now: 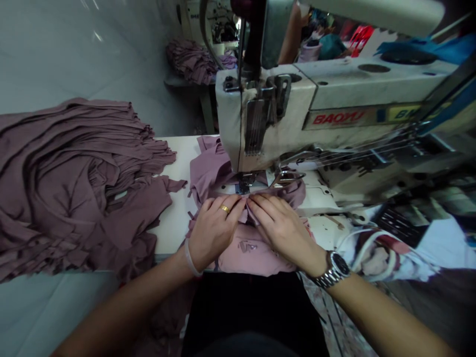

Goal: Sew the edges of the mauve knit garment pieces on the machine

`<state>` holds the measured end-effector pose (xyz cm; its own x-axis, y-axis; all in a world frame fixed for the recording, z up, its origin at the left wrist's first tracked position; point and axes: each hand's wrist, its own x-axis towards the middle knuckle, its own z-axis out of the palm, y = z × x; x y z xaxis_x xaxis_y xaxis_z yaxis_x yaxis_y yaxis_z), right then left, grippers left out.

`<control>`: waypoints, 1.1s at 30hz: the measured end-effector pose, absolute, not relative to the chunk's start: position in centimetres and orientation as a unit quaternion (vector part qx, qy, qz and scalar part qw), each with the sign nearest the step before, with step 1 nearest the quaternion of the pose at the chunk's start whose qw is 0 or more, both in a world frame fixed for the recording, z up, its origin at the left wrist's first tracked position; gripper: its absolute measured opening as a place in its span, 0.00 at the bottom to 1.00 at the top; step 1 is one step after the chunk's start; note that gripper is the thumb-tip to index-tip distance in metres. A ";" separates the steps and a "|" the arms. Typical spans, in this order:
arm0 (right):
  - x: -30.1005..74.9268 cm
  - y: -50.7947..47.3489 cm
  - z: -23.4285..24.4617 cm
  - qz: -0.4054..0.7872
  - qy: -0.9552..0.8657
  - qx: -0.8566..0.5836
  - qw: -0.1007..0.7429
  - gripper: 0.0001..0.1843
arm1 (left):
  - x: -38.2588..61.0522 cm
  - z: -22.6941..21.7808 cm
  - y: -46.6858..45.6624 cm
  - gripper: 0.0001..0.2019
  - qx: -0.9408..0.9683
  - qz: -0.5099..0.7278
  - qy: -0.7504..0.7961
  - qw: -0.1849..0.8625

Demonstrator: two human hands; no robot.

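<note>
Both hands meet just in front of the presser foot [244, 184] of an industrial sewing machine [334, 94]. My left hand [215, 228], with a gold ring, has its fingers pressed together on a mauve fabric piece [208, 171]. Opposite it, my right hand [282, 228] pinches the same cloth, its fingertips almost touching the left ones. The piece spreads under the machine head and bunches up on both sides of the needle area. A pink cloth with a small print [249, 248] lies below my wrists, at the table's front edge. Fingertips partly hide the fabric edge.
A large heap of mauve fabric pieces [74, 183] covers the left side of the white table [171, 218]. Threads run to the machine from the right. White and coloured cloth scraps [386, 258] lie at right. Behind stands another machine with a mauve pile [193, 62].
</note>
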<state>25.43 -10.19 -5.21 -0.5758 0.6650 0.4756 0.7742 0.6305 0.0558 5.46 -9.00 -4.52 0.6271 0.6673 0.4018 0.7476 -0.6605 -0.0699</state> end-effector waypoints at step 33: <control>24.5 -8.0 -4.6 -0.063 -0.854 -0.437 0.275 0.16 | 5.0 -3.9 -5.6 0.11 -0.913 -0.241 -0.325 0.051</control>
